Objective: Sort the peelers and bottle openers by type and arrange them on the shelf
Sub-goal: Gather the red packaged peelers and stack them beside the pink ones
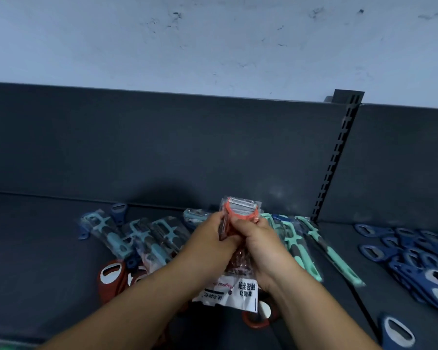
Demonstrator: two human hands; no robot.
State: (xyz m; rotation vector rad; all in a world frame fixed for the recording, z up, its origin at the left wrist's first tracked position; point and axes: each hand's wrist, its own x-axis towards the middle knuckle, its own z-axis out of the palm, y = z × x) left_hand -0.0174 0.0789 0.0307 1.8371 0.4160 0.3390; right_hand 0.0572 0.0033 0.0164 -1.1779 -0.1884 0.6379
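Observation:
Both my hands hold a small stack of orange peelers (240,210) in clear bags above the dark shelf (36,236). My left hand (210,238) grips the stack from the left and my right hand (258,246) from the right. The bags' white label cards (233,291) hang down between my wrists. Blue-handled peelers (137,238) in bags lie loosely to the left. Mint-green peelers (304,243) lie side by side to the right. Red bottle openers (110,276) lie at the lower left, and another red bottle opener (261,317) shows under my right wrist.
A heap of blue bottle openers (415,258) covers the right shelf section, with one blue opener (396,334) near the front edge. A slotted upright (336,157) divides the dark back panel. A pale wall rises behind the shelf.

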